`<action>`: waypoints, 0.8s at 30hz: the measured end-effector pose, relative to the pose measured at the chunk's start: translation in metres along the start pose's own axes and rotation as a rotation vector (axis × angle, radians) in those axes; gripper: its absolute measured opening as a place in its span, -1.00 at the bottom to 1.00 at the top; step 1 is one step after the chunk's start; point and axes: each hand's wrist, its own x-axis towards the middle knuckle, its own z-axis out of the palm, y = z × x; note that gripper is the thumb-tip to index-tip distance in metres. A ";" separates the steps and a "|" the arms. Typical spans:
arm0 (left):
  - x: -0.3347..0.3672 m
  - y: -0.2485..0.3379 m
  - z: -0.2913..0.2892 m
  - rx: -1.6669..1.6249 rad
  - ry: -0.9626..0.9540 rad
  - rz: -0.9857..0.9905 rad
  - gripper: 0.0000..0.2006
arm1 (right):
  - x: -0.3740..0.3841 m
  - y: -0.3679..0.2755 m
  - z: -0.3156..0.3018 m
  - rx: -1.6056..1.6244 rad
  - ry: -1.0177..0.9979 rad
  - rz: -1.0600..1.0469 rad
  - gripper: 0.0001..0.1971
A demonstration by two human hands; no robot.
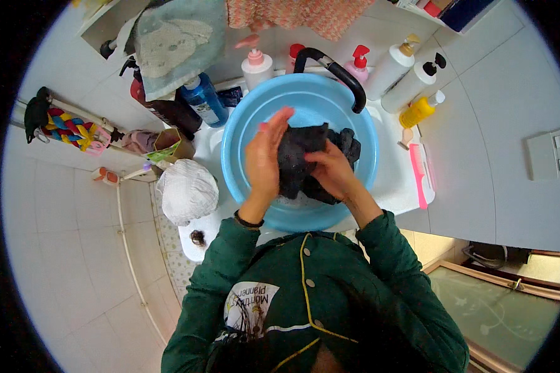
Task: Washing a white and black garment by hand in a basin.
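Note:
A wet black cloth garment (298, 149) is bunched over the light-blue plastic basin (231, 165), with part of it lying lower at the right. My right hand (337, 173) pinches the cloth, fingers curled into its near side. Along the cloth's left edge stands my left hand (264, 163), its fingers stretched upward and a little blurred; the palm faces the cloth. Some suds and water show in the basin below the cloth. Which garment it is, I cannot tell.
A black faucet (336, 68) arches over the basin's far rim. Pump bottles (389, 71) line the back and right. A pink comb (419, 176) lies at the right; a white cloth bundle (188, 191) sits at the left. A grey-green towel (177, 46) hangs back left.

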 end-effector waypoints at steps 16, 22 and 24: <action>-0.012 -0.014 0.004 1.304 -0.296 0.480 -0.49 | -0.021 -0.005 0.019 0.052 0.087 0.053 -0.54; 0.003 -0.022 -0.033 0.595 -0.234 -0.313 -0.41 | -0.021 -0.009 0.007 -0.083 0.066 0.018 -0.55; -0.001 -0.014 -0.032 0.299 -0.133 -0.601 -0.37 | -0.021 -0.020 0.006 -0.087 -0.007 -0.039 -0.58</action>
